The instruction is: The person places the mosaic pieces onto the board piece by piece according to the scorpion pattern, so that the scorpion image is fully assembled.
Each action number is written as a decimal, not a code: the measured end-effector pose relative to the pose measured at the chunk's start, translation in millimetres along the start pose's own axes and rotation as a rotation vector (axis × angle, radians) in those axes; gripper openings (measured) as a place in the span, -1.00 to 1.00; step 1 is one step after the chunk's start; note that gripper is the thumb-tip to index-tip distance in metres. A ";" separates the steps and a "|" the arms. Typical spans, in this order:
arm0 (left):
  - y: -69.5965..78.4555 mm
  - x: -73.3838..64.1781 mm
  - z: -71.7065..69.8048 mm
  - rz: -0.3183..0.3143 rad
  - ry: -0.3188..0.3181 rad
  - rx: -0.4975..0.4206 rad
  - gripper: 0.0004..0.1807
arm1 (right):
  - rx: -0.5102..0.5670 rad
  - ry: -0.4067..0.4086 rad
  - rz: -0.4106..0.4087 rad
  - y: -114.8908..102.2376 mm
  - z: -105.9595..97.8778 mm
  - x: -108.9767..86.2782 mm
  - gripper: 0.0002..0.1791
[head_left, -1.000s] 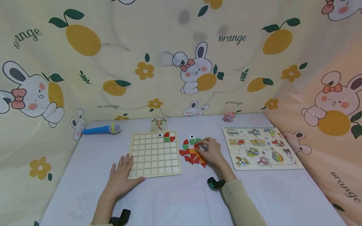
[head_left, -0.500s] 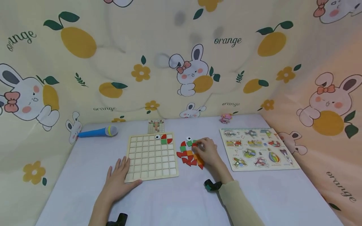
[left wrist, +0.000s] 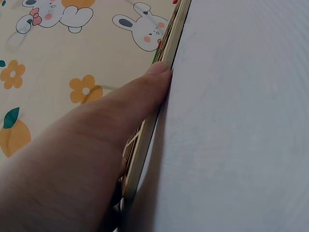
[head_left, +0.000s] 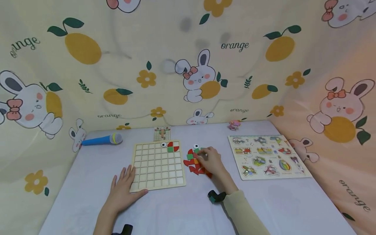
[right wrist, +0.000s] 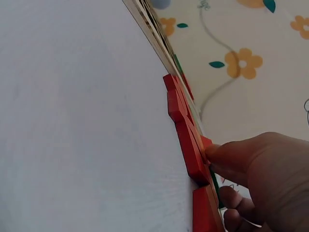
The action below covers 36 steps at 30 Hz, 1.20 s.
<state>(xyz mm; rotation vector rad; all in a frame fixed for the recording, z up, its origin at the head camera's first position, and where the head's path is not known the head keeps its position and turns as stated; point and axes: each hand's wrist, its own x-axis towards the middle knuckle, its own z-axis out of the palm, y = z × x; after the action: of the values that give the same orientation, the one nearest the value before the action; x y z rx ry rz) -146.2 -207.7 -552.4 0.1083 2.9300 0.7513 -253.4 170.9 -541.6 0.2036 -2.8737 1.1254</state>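
Observation:
A pale wooden grid board (head_left: 154,166) lies at the table's middle, with a round eye tile (head_left: 164,145), two red quarter-round tiles and a green square tile (head_left: 170,149) in its top right cells. My left hand (head_left: 121,191) rests flat at the board's lower left corner, fingers along its left side; in the left wrist view the thumb (left wrist: 140,92) presses the near edge. Over the loose red, green and orange tiles (head_left: 194,165) right of the board, my right hand (head_left: 212,161) pinches a small red tile (right wrist: 206,141), its shape mostly hidden by the fingers.
A small pattern card (head_left: 162,133) lies behind the board. To its left is a blue toy microphone (head_left: 101,140). A picture puzzle board (head_left: 268,158) lies at the right, and a small pink figure (head_left: 234,124) stands by the back edge near the printed cloth.
My right hand has shifted slightly left over the loose tiles, bringing the red tile with it. The left hand stays at the board's corner. The head view has shifted a little.

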 end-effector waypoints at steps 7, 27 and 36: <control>-1.0 -0.2 -0.7 0.005 0.009 -0.010 0.37 | 0.002 -0.031 0.036 0.3 -2.7 0.7 -0.75; -2.8 2.4 4.4 -0.018 0.000 0.008 0.39 | -0.108 -0.035 0.045 -15.1 8.3 9.0 -0.80; -4.2 1.8 4.2 -0.017 0.002 0.012 0.40 | -0.097 -0.091 0.034 -14.2 1.8 13.1 -0.73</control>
<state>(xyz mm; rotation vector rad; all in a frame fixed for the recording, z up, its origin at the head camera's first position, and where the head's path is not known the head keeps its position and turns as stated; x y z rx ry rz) -147.6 -209.1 -558.2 0.0844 2.9333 0.7323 -264.3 158.0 -532.1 0.2072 -3.0142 1.0039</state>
